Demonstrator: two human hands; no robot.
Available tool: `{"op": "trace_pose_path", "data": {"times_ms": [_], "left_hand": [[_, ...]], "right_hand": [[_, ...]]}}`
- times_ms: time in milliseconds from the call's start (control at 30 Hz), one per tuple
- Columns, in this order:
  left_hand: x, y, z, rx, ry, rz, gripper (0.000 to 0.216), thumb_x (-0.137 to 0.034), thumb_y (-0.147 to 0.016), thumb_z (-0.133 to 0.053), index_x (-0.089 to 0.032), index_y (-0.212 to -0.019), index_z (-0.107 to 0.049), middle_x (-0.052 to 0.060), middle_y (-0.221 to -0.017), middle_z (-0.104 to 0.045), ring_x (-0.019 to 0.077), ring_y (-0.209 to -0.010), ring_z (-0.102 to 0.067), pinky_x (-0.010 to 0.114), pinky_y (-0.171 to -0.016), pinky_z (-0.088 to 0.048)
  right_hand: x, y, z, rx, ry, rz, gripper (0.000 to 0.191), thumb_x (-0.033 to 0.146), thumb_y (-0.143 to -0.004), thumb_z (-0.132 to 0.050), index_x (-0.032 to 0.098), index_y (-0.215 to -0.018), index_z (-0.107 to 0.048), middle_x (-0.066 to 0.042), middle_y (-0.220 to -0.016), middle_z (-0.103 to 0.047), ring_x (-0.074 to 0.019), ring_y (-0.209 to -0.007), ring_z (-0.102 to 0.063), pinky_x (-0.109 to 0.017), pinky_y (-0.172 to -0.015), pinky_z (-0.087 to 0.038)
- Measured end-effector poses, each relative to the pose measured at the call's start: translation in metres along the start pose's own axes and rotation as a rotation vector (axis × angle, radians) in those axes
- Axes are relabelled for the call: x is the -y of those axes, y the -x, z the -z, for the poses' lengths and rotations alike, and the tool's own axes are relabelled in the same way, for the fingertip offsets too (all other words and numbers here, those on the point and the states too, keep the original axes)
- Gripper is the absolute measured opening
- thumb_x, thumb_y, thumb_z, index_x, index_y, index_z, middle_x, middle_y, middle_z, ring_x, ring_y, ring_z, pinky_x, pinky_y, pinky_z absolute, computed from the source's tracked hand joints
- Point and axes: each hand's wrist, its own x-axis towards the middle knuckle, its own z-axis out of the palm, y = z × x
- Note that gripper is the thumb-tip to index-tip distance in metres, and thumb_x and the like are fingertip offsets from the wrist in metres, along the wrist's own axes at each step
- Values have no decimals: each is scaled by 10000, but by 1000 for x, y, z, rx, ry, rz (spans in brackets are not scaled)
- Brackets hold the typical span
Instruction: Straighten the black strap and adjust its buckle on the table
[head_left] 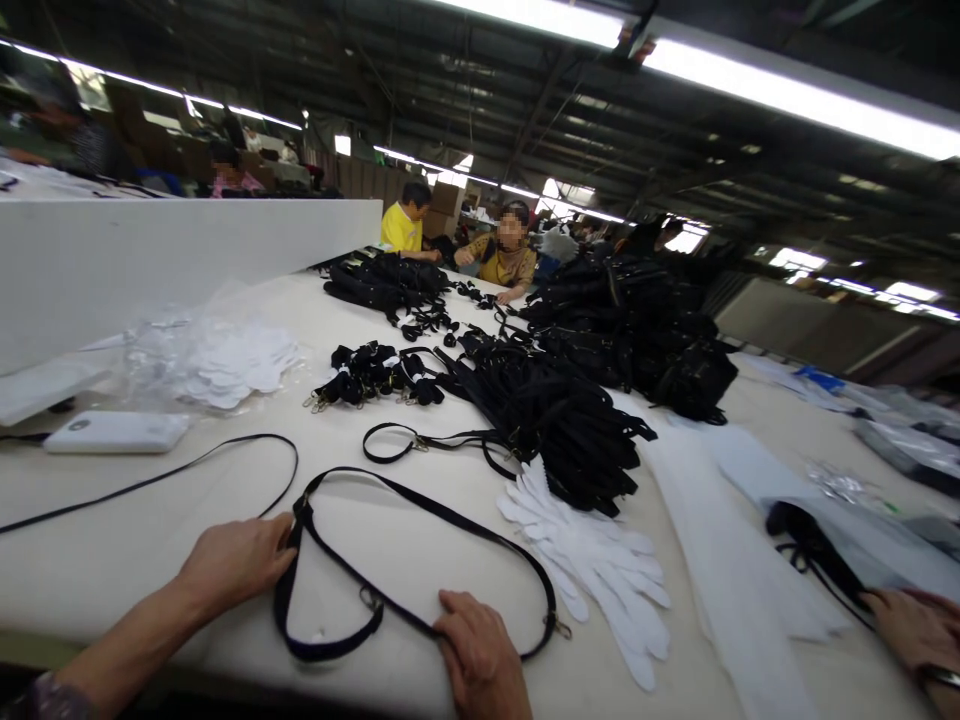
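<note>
A black webbing strap (pixel 420 510) with metal clips lies looped on the cream table (pixel 112 560) in front of me. My left hand (pixel 236 560) rests on the table with its fingertips on the strap's left bend. My right hand (pixel 480 655) presses flat on the strap's near run, close to the table's front edge. Neither hand lifts the strap. A row of white paper cut-outs (pixel 600 570) lies just right of the loop.
A large heap of black straps (pixel 555 410) and a smaller clipped bundle (pixel 375 375) lie beyond. A white power bank (pixel 116 432) and a bag of white pieces (pixel 214 360) sit left. Another person's hand (pixel 915 630) is at the right edge; two seated people work at the far end.
</note>
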Motion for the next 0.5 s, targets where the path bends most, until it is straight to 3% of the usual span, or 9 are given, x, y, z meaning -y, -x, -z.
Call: {"op": "trace_pose_path", "data": {"times_ms": [167,300,400,500], "left_hand": [[13,-4,5,-24,-26,32,281,-348,-910,-319,-255,-853,-578,130,-895,-768,416,-857,-720,489,-668,-481],[1,-7,8,-91,61,53,390,-525,-919,-360,-293,-1135,-587,89,-1154,-740,340,-1038,-695,440,-732,-525],[-17,-14,-1,-205,132,-44,589,-583,-899,-411,-277,-1399,-467,98,-1417,-604,332,-1252,-590,473,-897,-534],[-15,-27,-27,-267,149,-190,632,-526,-902,-437,-225,-1457,-431,117,-1489,-533,337,-1304,-544,495,-1026,-481]], "right_hand": [[-6,10,15,-17,42,-4,284,53,-818,-539,254,-983,-654,-64,-1193,-734,-258,-1093,-694,-400,-896,-584],[-8,12,17,-55,44,12,308,46,-830,-517,257,-1012,-647,-69,-1187,-731,-247,-1089,-689,-386,-894,-572],[-3,13,16,-106,34,10,333,29,-818,-506,247,-1033,-636,-72,-1175,-730,-244,-1075,-683,-396,-896,-557],[7,18,22,-120,28,6,369,24,-812,-509,242,-1088,-620,-60,-1188,-725,-240,-1080,-669,-422,-941,-526]]}}
